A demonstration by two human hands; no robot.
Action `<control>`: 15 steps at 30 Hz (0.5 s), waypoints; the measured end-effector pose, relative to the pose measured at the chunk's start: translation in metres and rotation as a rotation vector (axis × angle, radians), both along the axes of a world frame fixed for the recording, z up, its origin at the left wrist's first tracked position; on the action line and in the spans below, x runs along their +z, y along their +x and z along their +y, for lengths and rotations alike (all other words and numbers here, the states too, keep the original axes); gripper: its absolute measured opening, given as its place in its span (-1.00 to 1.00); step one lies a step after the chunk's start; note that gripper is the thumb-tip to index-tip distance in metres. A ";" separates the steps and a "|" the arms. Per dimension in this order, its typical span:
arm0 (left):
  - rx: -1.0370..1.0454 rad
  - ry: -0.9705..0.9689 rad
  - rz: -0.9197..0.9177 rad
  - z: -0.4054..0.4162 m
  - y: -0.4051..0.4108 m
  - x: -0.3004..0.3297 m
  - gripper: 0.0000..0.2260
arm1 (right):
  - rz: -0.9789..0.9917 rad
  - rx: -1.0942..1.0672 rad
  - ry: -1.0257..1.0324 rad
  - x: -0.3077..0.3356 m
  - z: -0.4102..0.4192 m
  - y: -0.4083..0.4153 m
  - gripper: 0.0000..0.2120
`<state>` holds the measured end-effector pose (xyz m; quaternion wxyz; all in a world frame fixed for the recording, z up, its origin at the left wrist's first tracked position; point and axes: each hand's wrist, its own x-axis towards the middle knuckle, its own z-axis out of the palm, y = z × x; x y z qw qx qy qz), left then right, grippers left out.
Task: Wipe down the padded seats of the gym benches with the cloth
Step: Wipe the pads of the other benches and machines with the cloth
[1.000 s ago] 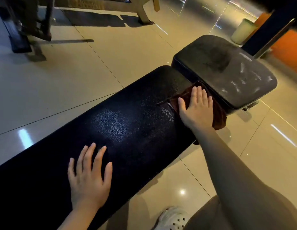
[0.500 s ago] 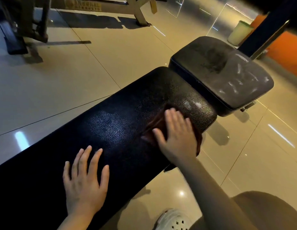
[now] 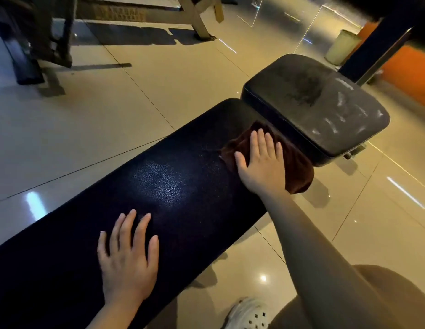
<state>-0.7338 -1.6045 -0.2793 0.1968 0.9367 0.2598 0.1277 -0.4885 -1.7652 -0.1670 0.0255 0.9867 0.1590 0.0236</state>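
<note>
The right hand (image 3: 261, 162) lies flat, fingers straight and close together, pressing the brown cloth (image 3: 294, 167) onto the far end of the long back pad (image 3: 164, 186), just beside the gap to the seat pad (image 3: 313, 108). The left hand (image 3: 128, 260) rests flat on the near part of the same pad, fingers spread, holding nothing. Risk: part of the cloth overhangs the right edge of the back pad; a stroke toward that edge is likely to drag it off the pad or bunch it under the palm, reducing contact. Risk: the cloth's leading edge sits at the gap between the two pads; a forward push may snag it there. Risk: the seat pad shows pale smears and a dull film, and appears not yet wiped; omitting it would leave the task incomplete. Limits of view: the bench frame and the gap interior are hidden beneath the pads; the near end of the back pad is cut off at the lower left; the equipment (image 3: 35, 36) at upper left is dark and indistinct; cloth dampness cannot be determined.
</note>
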 end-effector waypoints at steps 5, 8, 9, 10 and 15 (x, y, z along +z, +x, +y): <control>0.005 0.008 0.063 0.001 0.001 0.001 -0.54 | 0.066 0.133 0.059 -0.024 0.025 -0.096 -0.32; -0.001 0.004 0.064 0.000 -0.002 0.001 -0.51 | 0.134 0.208 0.066 -0.030 0.027 -0.125 -0.21; -0.005 0.003 0.056 0.000 -0.002 0.001 -0.51 | 0.129 0.195 0.089 -0.028 0.022 -0.122 -0.21; -0.010 0.004 0.050 0.000 -0.003 0.000 -0.51 | 0.110 0.153 0.110 -0.025 0.014 -0.115 -0.25; 0.023 0.002 0.005 -0.001 -0.002 -0.004 -0.51 | -0.020 -0.094 0.047 0.002 -0.046 -0.034 -0.37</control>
